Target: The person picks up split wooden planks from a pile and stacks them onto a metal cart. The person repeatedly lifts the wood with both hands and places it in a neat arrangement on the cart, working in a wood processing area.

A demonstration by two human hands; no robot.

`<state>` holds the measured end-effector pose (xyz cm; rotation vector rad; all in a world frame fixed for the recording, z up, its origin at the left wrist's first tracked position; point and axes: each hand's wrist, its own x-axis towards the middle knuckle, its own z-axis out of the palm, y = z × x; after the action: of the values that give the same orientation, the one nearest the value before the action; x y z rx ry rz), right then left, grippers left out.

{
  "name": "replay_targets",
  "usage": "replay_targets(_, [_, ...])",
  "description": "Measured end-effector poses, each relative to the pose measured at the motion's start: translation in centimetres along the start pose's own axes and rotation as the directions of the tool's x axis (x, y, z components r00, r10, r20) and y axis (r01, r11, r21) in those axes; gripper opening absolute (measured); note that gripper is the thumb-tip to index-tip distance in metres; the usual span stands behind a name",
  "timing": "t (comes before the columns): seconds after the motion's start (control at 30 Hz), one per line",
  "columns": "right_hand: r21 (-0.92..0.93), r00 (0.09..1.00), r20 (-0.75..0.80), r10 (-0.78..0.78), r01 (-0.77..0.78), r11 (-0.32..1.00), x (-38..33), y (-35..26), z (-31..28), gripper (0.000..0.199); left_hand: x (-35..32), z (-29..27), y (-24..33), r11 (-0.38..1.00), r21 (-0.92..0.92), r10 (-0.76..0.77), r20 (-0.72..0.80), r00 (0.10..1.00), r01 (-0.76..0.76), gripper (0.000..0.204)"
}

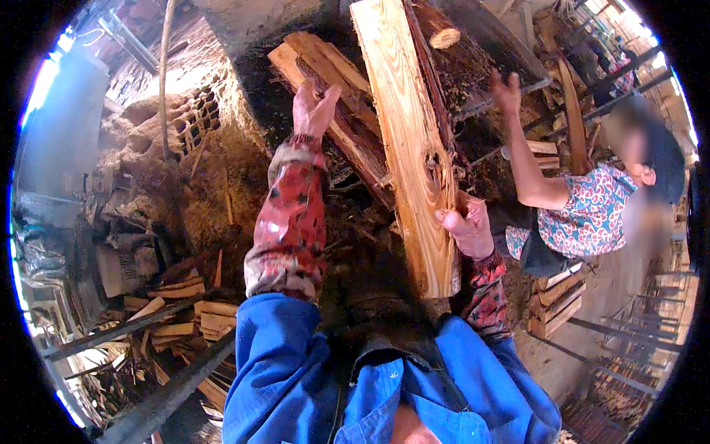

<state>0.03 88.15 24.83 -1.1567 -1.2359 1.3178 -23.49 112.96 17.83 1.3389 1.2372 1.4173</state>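
A long, pale sawn plank (407, 126) with bark along its right edge slants from the top middle down toward my body. Near its lower end my right hand (470, 226) grips the right edge, thumb on the upper face; the other fingers are partly hidden. My left hand (314, 111) is open, fingers and thumb apart, over the left side of a rough bark-edged slab (329, 63). Whether it touches that slab I cannot tell. The slab lies slanted, left of the plank and partly covered by it.
To the right, a co-worker in a patterned shirt (592, 211) has one hand (506, 96) raised beyond the plank. A cut log (444, 37) lies at the top. Stacked wood (558, 300) stands lower right. Metal bars (170, 388) cross the lower left; sawdust (214, 155) is heaped left.
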Motion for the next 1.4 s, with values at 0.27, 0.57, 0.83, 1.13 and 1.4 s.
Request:
replay_targets(0.27, [-0.053,0.991,0.085,0.099,-0.095,0.994,-0.7,-1.4,1.0,0.033,-8.5,-0.3,8.5,0.613,-0.698,-0.218,0.303,0.928,0.371,0.041])
replay_targets(0.57, [-0.275,0.903,0.407,0.140,-0.025,0.961,-5.7,1.9,5.4,0.043,-18.5,-10.3,8.8,0.548,-0.796,-0.443,-0.014,0.897,0.258,0.042])
replay_targets(0.83, [-0.559,0.867,0.372,0.332,-0.077,0.826,-10.7,4.6,5.4,0.038,-27.3,-14.5,3.6,0.540,-0.725,-0.647,-0.032,0.762,0.428,0.041])
replay_targets(1.13, [-0.647,0.843,0.209,0.496,-0.261,0.717,-16.7,7.5,0.5,0.035,-35.3,-9.8,-8.2,0.346,-0.351,-0.733,0.477,0.484,0.870,0.039])
replay_targets(1.4, [-0.782,0.829,-0.190,0.527,-0.452,0.429,-32.2,16.8,-9.1,0.041,-40.8,-5.6,-16.3,0.856,0.322,-0.491,0.751,0.442,0.404,0.037])
